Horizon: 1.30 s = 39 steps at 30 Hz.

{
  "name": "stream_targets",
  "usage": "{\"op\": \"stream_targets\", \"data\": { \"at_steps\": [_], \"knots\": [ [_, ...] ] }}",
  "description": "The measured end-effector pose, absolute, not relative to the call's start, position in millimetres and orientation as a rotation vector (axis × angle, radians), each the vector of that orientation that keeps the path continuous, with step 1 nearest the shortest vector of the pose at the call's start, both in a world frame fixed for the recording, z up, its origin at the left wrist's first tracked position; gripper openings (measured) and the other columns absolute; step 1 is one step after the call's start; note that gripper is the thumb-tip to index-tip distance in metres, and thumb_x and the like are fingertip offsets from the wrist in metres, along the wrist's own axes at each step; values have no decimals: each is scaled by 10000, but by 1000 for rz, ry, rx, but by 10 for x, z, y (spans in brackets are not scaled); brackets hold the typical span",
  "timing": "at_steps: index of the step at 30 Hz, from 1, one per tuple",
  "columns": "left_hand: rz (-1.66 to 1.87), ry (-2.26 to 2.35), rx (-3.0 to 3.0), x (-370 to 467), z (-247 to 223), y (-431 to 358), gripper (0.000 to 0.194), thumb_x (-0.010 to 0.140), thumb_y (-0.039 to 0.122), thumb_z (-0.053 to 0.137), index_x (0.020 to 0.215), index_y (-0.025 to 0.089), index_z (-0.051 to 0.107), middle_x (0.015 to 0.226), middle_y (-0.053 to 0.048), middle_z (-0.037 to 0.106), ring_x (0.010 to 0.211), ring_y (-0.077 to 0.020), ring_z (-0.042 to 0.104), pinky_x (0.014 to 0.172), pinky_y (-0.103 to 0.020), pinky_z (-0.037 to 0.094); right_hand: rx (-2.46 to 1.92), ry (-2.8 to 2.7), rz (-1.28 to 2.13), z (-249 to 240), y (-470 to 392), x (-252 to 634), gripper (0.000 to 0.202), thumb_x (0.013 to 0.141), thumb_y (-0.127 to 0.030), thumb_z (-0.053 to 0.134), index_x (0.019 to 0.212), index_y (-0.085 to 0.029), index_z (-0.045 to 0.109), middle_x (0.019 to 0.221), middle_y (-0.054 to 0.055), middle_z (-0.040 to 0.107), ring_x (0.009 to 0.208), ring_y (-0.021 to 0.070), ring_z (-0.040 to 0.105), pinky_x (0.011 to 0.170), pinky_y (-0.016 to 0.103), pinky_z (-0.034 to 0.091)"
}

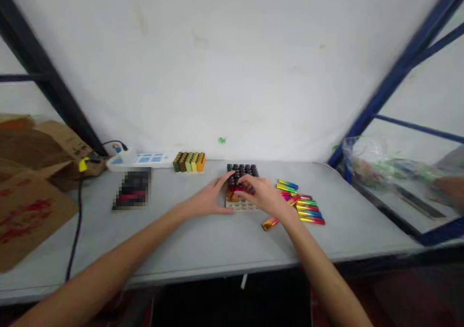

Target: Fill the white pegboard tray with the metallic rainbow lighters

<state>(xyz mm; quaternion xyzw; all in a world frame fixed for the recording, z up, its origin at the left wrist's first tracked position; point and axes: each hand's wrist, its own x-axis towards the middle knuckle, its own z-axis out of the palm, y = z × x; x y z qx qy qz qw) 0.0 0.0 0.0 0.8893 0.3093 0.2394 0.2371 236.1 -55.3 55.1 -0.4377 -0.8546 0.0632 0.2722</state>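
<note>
A pale holder [242, 205] with rows of holes stands near the middle of the table. Its far rows carry several upright pieces with black tops [242, 167]. My left hand [208, 196] is at the holder's left side, thumb and fingers spread wide around that edge. Over the front rows, my right hand [263, 194] has its fingers pinched together; red and orange shows beneath them, but what they hold is mostly hidden. To the right of my right hand lie loose shiny metallic-coloured tubes [310, 213] in red, gold, green and blue. One red-and-gold tube [270, 223] lies by my right wrist.
A block of upright yellow, green and orange pieces [189, 163] stands by the wall, beside a white power strip [154, 159]. A blurred dark item [132, 189] lies left. Brown paper bags [32, 211] and a black cable [77, 230] are far left. Blue posts [391, 76] frame the right; plastic bags [377, 160] lie beyond.
</note>
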Motion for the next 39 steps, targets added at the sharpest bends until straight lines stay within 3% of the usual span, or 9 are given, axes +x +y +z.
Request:
{"op": "stream_targets", "data": {
  "at_steps": [6, 19, 26, 39],
  "knots": [
    [701, 813, 2434, 21, -19, -4, 1249, 717, 578, 855, 1634, 290, 58, 1662, -152, 247, 1493, -385, 327, 1231, -543, 294, -1210, -2334, 146, 462, -554, 2288, 248, 960, -272, 669, 1181, -190, 593, 992, 72, 737, 841, 196, 701, 743, 285, 515],
    [678, 833, 2453, 17, -14, -4, 1244, 732, 579, 842, 1633, 265, 43, 1661, -155, 243, 1503, -358, 315, 1244, -507, 272, -1265, -2384, 141, 517, -555, 2323, 223, 955, -268, 670, 1156, -192, 613, 1045, 86, 736, 903, 214, 700, 793, 305, 514],
    [688, 840, 2452, 27, -8, -10, 1254, 721, 594, 844, 1634, 273, 47, 1662, -150, 246, 1501, -362, 317, 1241, -514, 277, -1248, -2357, 232, 519, -546, 2338, 306, 940, -305, 697, 1208, -203, 590, 910, 46, 741, 791, 191, 700, 720, 286, 513],
    [718, 772, 2472, 29, 33, -25, 1207, 753, 556, 837, 1631, 253, 67, 1658, -161, 257, 1500, -357, 321, 1237, -516, 285, -1237, -2242, 227, 403, -561, 2090, 301, 952, -224, 658, 1241, -195, 579, 911, 45, 751, 788, 182, 708, 704, 257, 504]
  ]
}}
